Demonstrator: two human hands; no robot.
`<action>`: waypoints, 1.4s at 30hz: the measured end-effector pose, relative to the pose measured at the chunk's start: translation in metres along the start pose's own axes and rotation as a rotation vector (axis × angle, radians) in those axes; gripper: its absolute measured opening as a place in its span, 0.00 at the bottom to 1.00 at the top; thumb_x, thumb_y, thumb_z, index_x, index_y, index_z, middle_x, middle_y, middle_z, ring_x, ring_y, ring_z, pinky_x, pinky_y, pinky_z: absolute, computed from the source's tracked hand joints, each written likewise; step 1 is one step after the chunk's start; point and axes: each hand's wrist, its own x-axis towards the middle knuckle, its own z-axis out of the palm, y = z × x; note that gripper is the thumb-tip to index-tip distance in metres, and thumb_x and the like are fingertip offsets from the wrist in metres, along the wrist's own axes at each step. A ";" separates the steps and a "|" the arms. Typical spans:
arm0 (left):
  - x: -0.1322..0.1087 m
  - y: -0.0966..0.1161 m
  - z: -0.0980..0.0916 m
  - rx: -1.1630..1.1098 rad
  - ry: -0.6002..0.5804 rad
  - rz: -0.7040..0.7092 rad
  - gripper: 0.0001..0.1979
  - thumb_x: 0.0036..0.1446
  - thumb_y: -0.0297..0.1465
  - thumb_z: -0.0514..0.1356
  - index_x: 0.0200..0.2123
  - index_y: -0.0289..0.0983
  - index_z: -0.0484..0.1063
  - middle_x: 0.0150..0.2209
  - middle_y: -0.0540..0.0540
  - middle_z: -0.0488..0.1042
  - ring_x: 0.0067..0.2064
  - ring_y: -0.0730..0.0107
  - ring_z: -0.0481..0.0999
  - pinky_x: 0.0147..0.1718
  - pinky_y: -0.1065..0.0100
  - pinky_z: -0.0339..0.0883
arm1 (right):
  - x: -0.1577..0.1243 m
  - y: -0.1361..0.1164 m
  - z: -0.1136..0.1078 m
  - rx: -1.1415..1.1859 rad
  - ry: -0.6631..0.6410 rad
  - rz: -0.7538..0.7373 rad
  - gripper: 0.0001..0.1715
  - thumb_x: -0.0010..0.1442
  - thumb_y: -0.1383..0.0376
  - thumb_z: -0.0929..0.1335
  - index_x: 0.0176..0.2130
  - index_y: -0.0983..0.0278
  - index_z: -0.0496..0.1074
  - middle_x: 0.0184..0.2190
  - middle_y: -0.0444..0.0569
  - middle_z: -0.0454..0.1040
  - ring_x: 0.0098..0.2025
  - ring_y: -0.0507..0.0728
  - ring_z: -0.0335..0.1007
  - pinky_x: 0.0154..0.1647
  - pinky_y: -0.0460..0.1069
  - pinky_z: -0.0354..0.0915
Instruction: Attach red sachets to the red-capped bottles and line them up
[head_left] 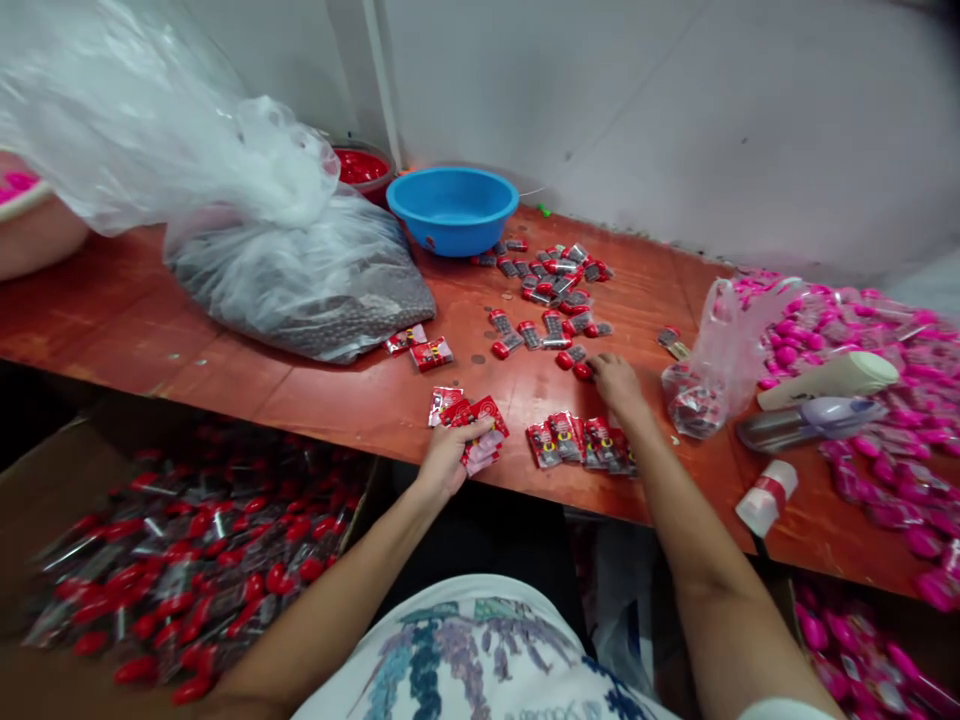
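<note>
My left hand is closed on a fanned bunch of small red printed packets, held over the table's front edge. Reaching further in, my right hand has its fingertips at a small red-capped clear container; whether they grip it is hard to make out. More of these red-capped containers lie in a loose pile behind it. Between my forearms, a row of red packets rests near the table edge. Two more packets lie beside the large plastic bag.
A blue basin stands at the back, next to a big clear bag of dark grains. Pink items are heaped at the right, near a small plastic bag and a white roll. Below left, a box holds red-capped items.
</note>
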 end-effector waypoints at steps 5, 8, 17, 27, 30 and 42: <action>0.002 0.000 -0.001 -0.061 0.061 0.077 0.14 0.37 0.21 0.70 0.30 0.33 0.71 0.22 0.50 0.75 0.20 0.71 0.75 0.20 0.71 0.71 | -0.019 -0.019 -0.002 -0.001 -0.033 -0.077 0.16 0.64 0.67 0.61 0.49 0.68 0.70 0.46 0.61 0.71 0.48 0.62 0.64 0.47 0.52 0.56; 0.002 0.000 0.004 -0.078 0.102 0.033 0.12 0.41 0.21 0.69 0.30 0.33 0.71 0.22 0.49 0.75 0.20 0.71 0.75 0.21 0.71 0.71 | -0.044 -0.039 -0.010 0.107 0.109 -0.074 0.18 0.66 0.65 0.58 0.51 0.68 0.68 0.45 0.60 0.70 0.48 0.63 0.64 0.48 0.54 0.57; 0.000 -0.009 0.016 -0.060 0.098 -0.014 0.08 0.43 0.22 0.67 0.29 0.33 0.72 0.23 0.48 0.76 0.21 0.69 0.75 0.21 0.69 0.71 | -0.107 -0.128 -0.013 1.394 0.122 0.142 0.15 0.53 0.62 0.69 0.42 0.61 0.66 0.35 0.45 0.74 0.33 0.53 0.69 0.36 0.49 0.65; -0.005 -0.014 0.014 -0.035 0.005 -0.013 0.11 0.42 0.26 0.70 0.32 0.33 0.74 0.26 0.48 0.77 0.24 0.71 0.76 0.26 0.69 0.73 | -0.105 -0.146 -0.012 1.529 0.153 0.129 0.16 0.49 0.63 0.73 0.39 0.61 0.69 0.31 0.41 0.72 0.31 0.51 0.68 0.33 0.46 0.64; -0.006 -0.007 0.015 -0.085 0.038 -0.067 0.06 0.46 0.24 0.67 0.29 0.33 0.73 0.25 0.48 0.76 0.23 0.71 0.75 0.25 0.70 0.72 | -0.114 -0.142 -0.017 1.537 0.139 0.173 0.15 0.55 0.58 0.70 0.41 0.60 0.67 0.24 0.38 0.69 0.22 0.49 0.62 0.23 0.44 0.60; -0.007 -0.006 0.025 -0.178 0.042 -0.008 0.07 0.45 0.21 0.66 0.28 0.33 0.72 0.25 0.49 0.76 0.25 0.71 0.76 0.32 0.68 0.74 | -0.145 -0.165 -0.007 1.593 0.054 0.223 0.16 0.59 0.55 0.67 0.45 0.58 0.66 0.20 0.36 0.63 0.17 0.48 0.57 0.15 0.42 0.56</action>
